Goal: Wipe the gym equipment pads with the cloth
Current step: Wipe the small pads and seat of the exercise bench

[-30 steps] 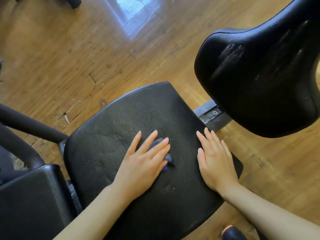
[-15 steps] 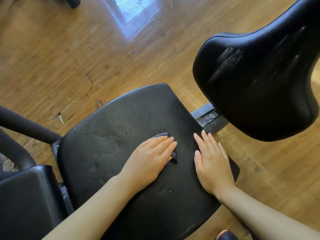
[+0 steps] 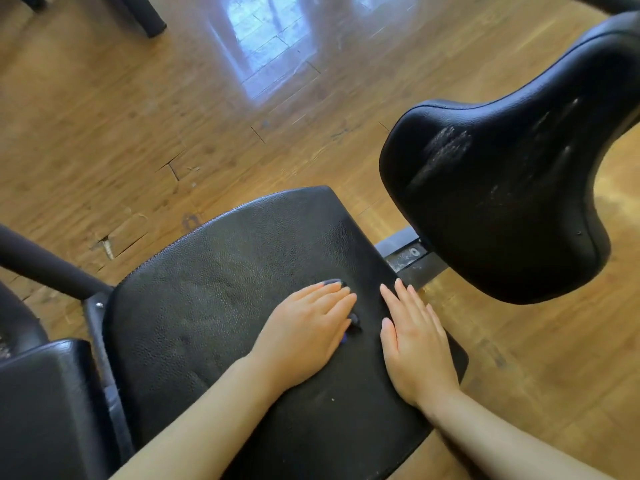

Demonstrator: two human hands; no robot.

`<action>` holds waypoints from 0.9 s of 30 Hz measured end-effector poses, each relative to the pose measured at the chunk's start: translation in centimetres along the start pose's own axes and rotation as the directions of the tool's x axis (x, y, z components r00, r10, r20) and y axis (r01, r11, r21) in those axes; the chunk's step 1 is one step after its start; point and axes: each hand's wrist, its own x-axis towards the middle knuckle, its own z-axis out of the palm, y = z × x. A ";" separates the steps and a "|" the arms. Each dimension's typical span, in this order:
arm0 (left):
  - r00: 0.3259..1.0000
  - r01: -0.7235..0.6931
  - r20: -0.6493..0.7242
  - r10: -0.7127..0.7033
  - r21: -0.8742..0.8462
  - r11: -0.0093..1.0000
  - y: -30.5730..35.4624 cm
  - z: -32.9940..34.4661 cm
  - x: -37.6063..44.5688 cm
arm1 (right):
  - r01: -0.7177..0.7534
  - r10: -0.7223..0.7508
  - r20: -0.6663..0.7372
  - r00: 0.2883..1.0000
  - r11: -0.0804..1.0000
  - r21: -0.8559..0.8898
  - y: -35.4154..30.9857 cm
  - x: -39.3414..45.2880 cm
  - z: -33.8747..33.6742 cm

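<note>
A head-worn camera looks down at a person's two bare hands resting on a black padded seat point(image 3: 214, 306) of a gym machine.

The left hand point(image 3: 304, 332) lies palm down near the seat's right side, fingers straight and close together. Beneath it is a dark blue cloth point(image 3: 354, 319), almost wholly covered; only small edges peek out past the fingertips and beside the index finger. The left grip is flat and pressing on the cloth, not curled around it.

Just to the right of the left hand, apart from it by a narrow strip of seat, the right hand point(image 3: 414, 344) lies flat on the pad, fingers straight and pointing away from the person. This grip is open and holds nothing.

Beyond and to the right of the right hand, a second black pad point(image 3: 502, 202) rises, its surface scuffed. A metal frame bar point(image 3: 408, 252) joins the two pads. Around them is a worn wooden floor point(image 3: 104, 116).
</note>
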 end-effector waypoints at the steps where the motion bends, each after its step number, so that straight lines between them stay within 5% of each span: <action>1: 1.000 -0.019 -0.008 0.019 -0.003 1.000 -0.1 -0.3 -0.1 | -0.006 0.006 0.002 1.000 1.000 0.000 -0.1 0.0 -0.1; 6: 0.999 -0.044 -0.006 0.044 -0.021 0.999 -2.3 -2.4 -5.2 | -0.005 0.005 0.003 1.000 1.000 0.018 -0.3 0.2 -0.5; 23: 0.999 0.024 0.030 -0.026 0.079 0.997 -1.9 -1.1 -1.5 | 0.009 -0.009 -0.014 1.000 1.000 -0.007 0.0 0.2 0.2; 27: 0.999 -0.013 0.049 0.015 -0.045 0.999 -1.7 -1.4 -2.2 | 0.005 -0.005 -0.013 1.000 1.000 -0.001 0.1 0.1 0.2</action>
